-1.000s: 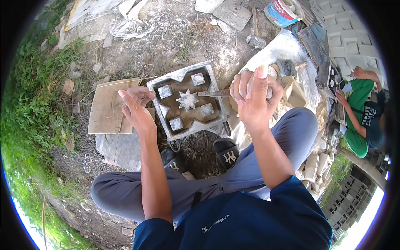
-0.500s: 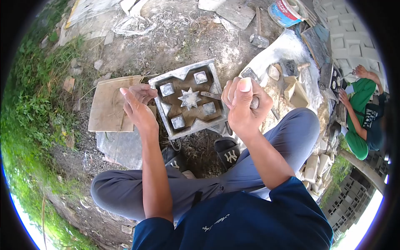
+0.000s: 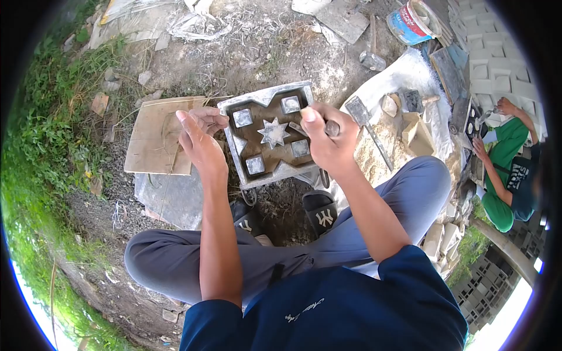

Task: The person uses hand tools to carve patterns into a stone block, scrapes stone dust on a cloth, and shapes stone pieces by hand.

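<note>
A square grey mould (image 3: 266, 172) sits in front of my crossed legs, slightly tilted in view. Inside it are a star-shaped block (image 3: 273, 133), several small square blocks (image 3: 255, 164) and pointed wedges along the walls. My right hand (image 3: 333, 140) is closed around the round handle of a small trowel (image 3: 295, 128), whose narrow blade reaches into the mould beside the star. Most of the blade is hidden by the fingers. My left hand (image 3: 203, 137) hovers by the mould's left rim, fingers loosely curled and thumb apart, holding nothing; whether its fingertips touch the rim I cannot tell.
A thin board (image 3: 158, 137) lies left of the mould on a grey slab (image 3: 167, 199). To the right, a flat metal tool (image 3: 369, 131) rests by pale sand (image 3: 380, 155). A paint bucket (image 3: 413, 23), a hammer (image 3: 372, 58) and a seated co-worker (image 3: 506, 164) are farther off.
My right hand has moved left and slightly down with the trowel, over the mould's right side. The flat metal tool shows more fully. My left hand stays by the left rim.
</note>
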